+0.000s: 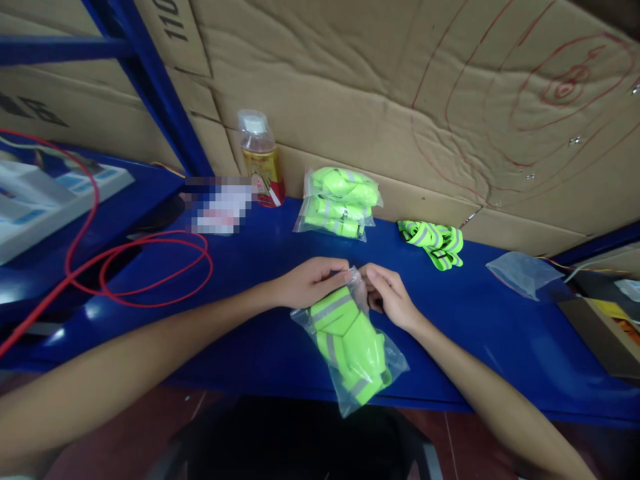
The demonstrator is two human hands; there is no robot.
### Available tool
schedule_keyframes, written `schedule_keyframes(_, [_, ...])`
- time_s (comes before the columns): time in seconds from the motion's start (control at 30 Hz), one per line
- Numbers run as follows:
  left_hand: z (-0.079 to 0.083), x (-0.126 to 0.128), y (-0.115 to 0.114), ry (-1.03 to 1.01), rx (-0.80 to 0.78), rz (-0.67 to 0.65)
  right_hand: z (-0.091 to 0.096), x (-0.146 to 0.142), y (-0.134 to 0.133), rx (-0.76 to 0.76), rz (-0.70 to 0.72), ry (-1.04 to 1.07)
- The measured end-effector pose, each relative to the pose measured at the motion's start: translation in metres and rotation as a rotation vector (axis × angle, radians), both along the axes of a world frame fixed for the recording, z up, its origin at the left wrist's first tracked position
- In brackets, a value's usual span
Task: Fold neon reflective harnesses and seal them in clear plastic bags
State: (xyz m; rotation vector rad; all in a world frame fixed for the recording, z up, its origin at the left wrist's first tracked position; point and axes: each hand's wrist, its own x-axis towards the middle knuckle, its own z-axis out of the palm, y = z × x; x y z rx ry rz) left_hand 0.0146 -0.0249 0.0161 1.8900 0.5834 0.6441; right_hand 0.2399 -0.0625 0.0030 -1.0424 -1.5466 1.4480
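L. hand (324,280) & r. hand (389,293) are pinching top edge of clear plastic bag (397,359) enclosing lime-green, grey-striped fabric strap (353,343); prob. sealing, next move calling for firm, even pressure.

Neon-yellow strap (353,348) inside clear bag (397,358)

A creased cardboard wall (325,87) rises behind the blue table (460,297).
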Motion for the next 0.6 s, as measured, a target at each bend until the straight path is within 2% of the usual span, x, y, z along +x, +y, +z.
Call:
schedule_keyframes(0.1, [-0.002, 0.0, 0.003, -0.042, 0.055, 0.132, 0.005, 0.008, 0.002, 0.047, 0.122, -0.043])
schedule_keyframes(0.2, [-0.009, -0.003, 0.009, 0.014, 0.173, 0.261, 0.011, 0.02, 0.008, 0.08, 0.215, -0.091])
schedule_keyframes(0.37, [-0.021, -0.008, 0.021, 0.111, 0.37, 0.422, 0.015, 0.038, 0.018, 0.125, 0.202, -0.226])
schedule_keyframes(0.5, [-0.018, -0.009, 0.024, 0.068, 0.333, 0.497, 0.012, 0.043, 0.019, 0.126, 0.211, -0.194])
schedule_keyframes(0.6, [-0.013, -0.008, 0.024, -0.033, 0.259, 0.499, 0.007, 0.04, 0.019, 0.204, 0.134, -0.246])
